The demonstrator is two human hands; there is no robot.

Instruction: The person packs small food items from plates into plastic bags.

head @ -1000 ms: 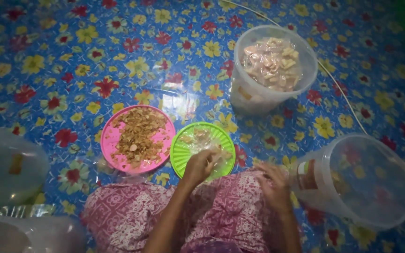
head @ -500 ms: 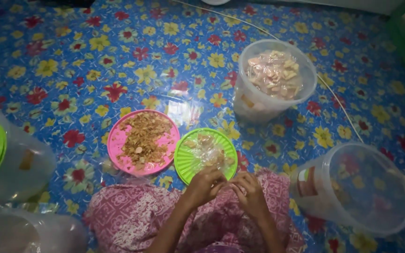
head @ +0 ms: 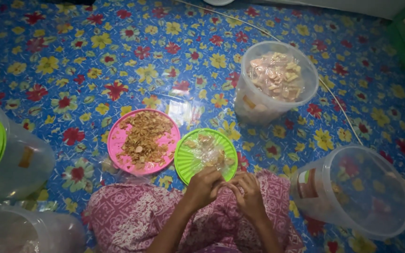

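both hands pinched on a small clear bag at the green plate

left hand (head: 205, 187) and right hand (head: 248, 193) meet, fingers closed on the clear bag (head: 212, 157) over the green plate (head: 186, 161)'s near rim; pink plate (head: 118, 140) just left, filled tub (head: 258, 105) beyond.

Pink patterned skirt (head: 132, 218), bare forearms
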